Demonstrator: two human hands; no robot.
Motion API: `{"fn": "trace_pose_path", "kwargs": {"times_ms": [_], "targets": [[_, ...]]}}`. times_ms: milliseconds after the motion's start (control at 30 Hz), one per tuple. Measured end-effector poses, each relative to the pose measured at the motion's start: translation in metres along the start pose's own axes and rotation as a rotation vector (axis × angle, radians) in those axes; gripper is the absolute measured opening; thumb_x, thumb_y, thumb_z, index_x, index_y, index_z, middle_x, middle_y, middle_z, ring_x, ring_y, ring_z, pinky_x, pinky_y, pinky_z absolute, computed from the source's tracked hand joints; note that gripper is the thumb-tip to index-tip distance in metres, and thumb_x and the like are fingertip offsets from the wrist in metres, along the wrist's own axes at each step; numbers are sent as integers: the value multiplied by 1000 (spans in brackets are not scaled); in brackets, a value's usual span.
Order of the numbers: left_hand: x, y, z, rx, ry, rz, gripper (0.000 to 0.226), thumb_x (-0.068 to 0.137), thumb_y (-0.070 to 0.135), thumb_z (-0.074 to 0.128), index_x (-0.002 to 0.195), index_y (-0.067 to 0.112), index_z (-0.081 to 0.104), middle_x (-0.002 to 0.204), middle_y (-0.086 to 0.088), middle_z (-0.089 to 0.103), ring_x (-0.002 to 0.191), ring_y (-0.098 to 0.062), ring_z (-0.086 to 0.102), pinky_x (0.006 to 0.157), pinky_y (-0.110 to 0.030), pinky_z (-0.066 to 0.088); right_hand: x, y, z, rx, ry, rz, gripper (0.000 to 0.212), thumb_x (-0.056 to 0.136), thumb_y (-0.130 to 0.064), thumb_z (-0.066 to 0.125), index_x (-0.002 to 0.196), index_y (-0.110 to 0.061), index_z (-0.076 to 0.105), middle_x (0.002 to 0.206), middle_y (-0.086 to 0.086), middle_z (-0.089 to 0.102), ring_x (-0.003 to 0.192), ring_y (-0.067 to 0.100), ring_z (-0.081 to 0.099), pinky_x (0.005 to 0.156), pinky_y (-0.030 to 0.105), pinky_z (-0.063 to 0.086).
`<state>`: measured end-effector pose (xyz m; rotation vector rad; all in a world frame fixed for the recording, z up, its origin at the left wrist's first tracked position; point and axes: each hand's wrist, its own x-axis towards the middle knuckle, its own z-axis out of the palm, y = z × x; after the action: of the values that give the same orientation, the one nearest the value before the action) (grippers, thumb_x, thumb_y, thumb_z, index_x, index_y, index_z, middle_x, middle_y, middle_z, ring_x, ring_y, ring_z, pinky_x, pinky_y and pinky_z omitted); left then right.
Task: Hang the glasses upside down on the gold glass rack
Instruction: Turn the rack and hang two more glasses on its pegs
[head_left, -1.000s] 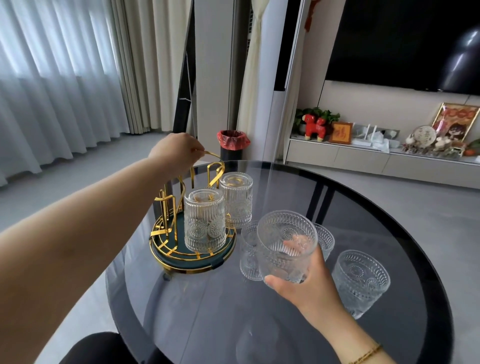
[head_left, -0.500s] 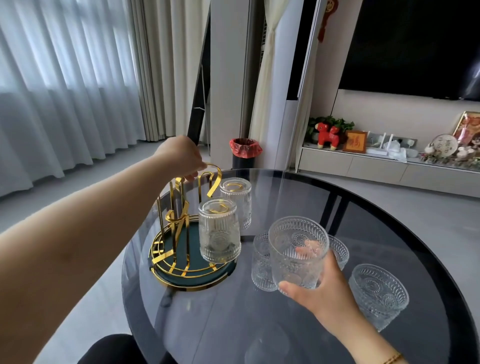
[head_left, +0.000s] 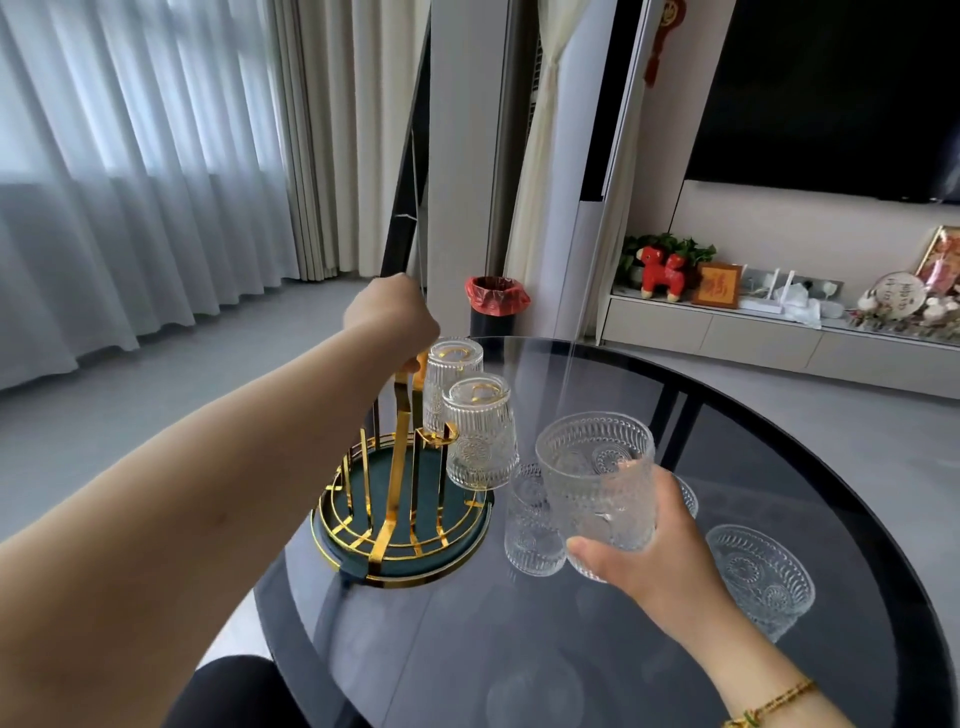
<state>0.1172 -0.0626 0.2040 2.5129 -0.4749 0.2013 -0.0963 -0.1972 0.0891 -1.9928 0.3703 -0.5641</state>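
The gold glass rack (head_left: 397, 519) with a dark green round base stands at the left of the dark glass table (head_left: 519, 649). Two embossed clear glasses hang upside down on its right side, a near one (head_left: 480, 431) and a far one (head_left: 452, 374). My left hand (head_left: 389, 314) grips the rack's top handle. My right hand (head_left: 644, 540) holds an upright embossed glass (head_left: 597, 483) just right of the rack, above the table. Another glass (head_left: 530, 525) stands behind it, one (head_left: 758, 577) to its right, and a further one (head_left: 687, 498) is mostly hidden.
The round table's edge curves close to my body at the lower left. Beyond the table stand a black bin with a red liner (head_left: 496, 306), a tall black frame, curtains at the left and a low cabinet (head_left: 779, 338) with ornaments under a dark screen.
The rack has turned under my left hand, so the two hung glasses now overlap at its right. My right hand with its glass has kept its place beside the rack.
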Motion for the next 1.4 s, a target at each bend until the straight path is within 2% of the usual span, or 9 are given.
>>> {"fn": "trace_pose_path", "kwargs": {"times_ms": [133, 267, 400, 500, 700, 900, 1100, 1300, 1400], "targets": [[-11, -9, -4, -2, 8, 100, 27, 88, 22, 49, 110, 6, 55, 88, -14, 66, 77, -26, 64, 67, -36, 54, 4, -3, -4, -55, -2, 9, 76, 51, -33, 79, 111, -42, 34, 113, -18, 49, 108, 7, 47, 88, 25, 37], [-35, -42, -6, 0, 121, 230, 30, 91, 33, 41, 107, 14, 58, 106, -10, 66, 84, -17, 54, 66, -30, 39, 17, -18, -12, -256, -23, -62, 81, 50, -35, 78, 116, -37, 32, 114, -14, 44, 106, 7, 43, 86, 25, 33], [-71, -83, 0, 12, 141, 356, 26, 89, 25, 48, 109, 13, 60, 130, -10, 53, 106, -31, 55, 81, -39, 44, 33, -46, -20, -613, -135, -203, 86, 49, -47, 71, 122, -36, 28, 110, -18, 33, 102, 6, 38, 82, 26, 34], [-95, -103, 14, 32, 105, 390, 30, 89, 22, 47, 115, 10, 56, 131, -13, 52, 115, -33, 52, 95, -45, 40, 43, -70, -21, -859, -232, -311, 84, 54, -48, 71, 123, -33, 25, 114, -12, 38, 101, 7, 34, 82, 24, 32], [-99, -106, 25, -88, 143, 318, 46, 84, 30, 28, 114, 12, 57, 124, -9, 58, 119, -23, 50, 104, -30, 17, 65, -126, -5, -1302, -432, -576, 80, 62, -43, 69, 127, -25, 25, 122, 4, 43, 110, 22, 40, 93, 33, 39], [-101, -108, 25, -165, 166, 350, 47, 84, 31, 28, 115, 10, 56, 124, -11, 59, 121, -24, 46, 102, -29, 17, 79, -165, 34, -1639, -556, -905, 74, 67, -39, 67, 127, -23, 27, 119, 8, 43, 103, 24, 41, 85, 35, 39], [-99, -112, 25, -192, 156, 376, 47, 84, 30, 27, 116, 11, 55, 125, -10, 58, 123, -21, 46, 104, -28, 16, 90, -166, 57, -1704, -703, -828, 78, 64, -44, 68, 127, -22, 27, 119, 8, 44, 102, 23, 42, 84, 34, 36], [-99, -113, 27, -225, 144, 382, 46, 85, 31, 28, 116, 11, 55, 125, -10, 58, 123, -23, 46, 104, -29, 17, 96, -154, 69, -1511, -750, -648, 79, 55, -44, 75, 115, -14, 33, 114, 8, 51, 91, 20, 42, 85, 34, 37], [-99, -114, 27, -262, 142, 363, 32, 93, 23, 36, 116, 11, 55, 126, -9, 57, 123, -23, 45, 104, -28, 17, 102, -148, 74, -1449, -751, -581, 79, 54, -47, 74, 114, -14, 34, 114, 7, 54, 97, 25, 50, 87, 35, 33]]}}
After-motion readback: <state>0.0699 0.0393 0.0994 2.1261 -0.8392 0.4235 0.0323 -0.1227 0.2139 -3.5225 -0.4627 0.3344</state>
